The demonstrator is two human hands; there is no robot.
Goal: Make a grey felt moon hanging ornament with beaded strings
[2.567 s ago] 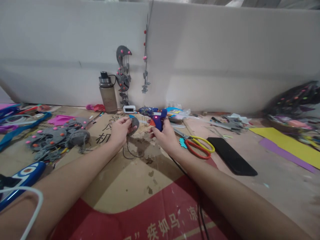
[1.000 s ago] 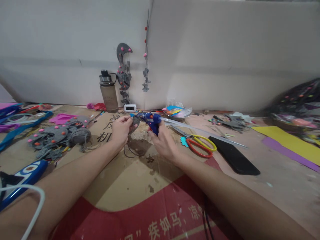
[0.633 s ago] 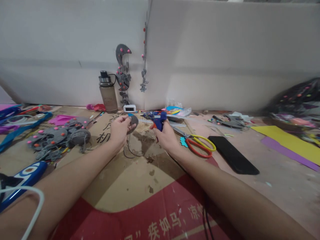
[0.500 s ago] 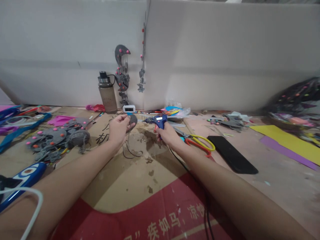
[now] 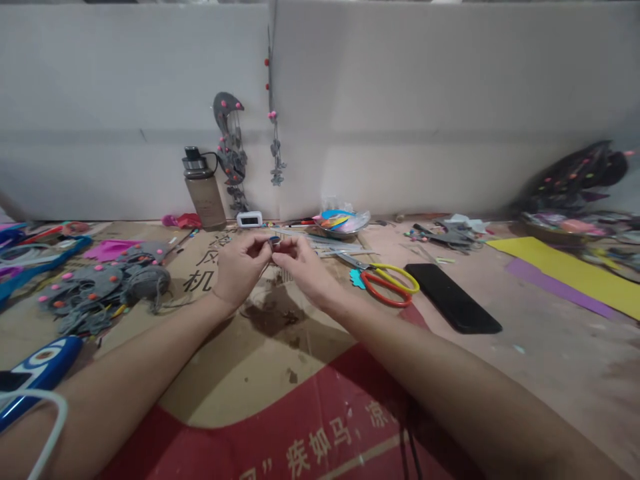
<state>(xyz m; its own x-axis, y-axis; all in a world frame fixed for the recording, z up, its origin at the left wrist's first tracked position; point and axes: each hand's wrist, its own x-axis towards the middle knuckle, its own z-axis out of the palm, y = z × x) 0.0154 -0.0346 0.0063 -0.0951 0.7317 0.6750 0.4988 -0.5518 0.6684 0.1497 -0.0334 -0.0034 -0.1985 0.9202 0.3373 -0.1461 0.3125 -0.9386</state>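
Observation:
My left hand point(image 5: 241, 267) and my right hand point(image 5: 306, 268) meet above the cardboard, their fingertips pinched around a small grey felt piece point(image 5: 274, 240) with blue on it. Most of the piece is hidden by the fingers. Below them, a bit of grey yarn shows faintly on the cardboard point(image 5: 215, 393). Right of my right hand lie scissors point(image 5: 393, 283) with yellow and orange handles, beside a teal scalloped cutout point(image 5: 357, 279). I cannot see the glue gun; only its black cable point(image 5: 414, 447) shows near the front edge.
Grey felt pieces with pompoms point(image 5: 105, 283) and a yarn ball point(image 5: 147, 283) lie left. A bottle point(image 5: 204, 197) and a small white digital clock point(image 5: 249, 219) stand behind. A black phone point(image 5: 453, 298) and yellow sheet point(image 5: 565, 270) lie right. Felt garlands point(image 5: 231, 143) hang on the wall.
My right hand has let go of the blue glue gun and moved left to the felt piece. Both hands now pinch it together. The view has shifted slightly.

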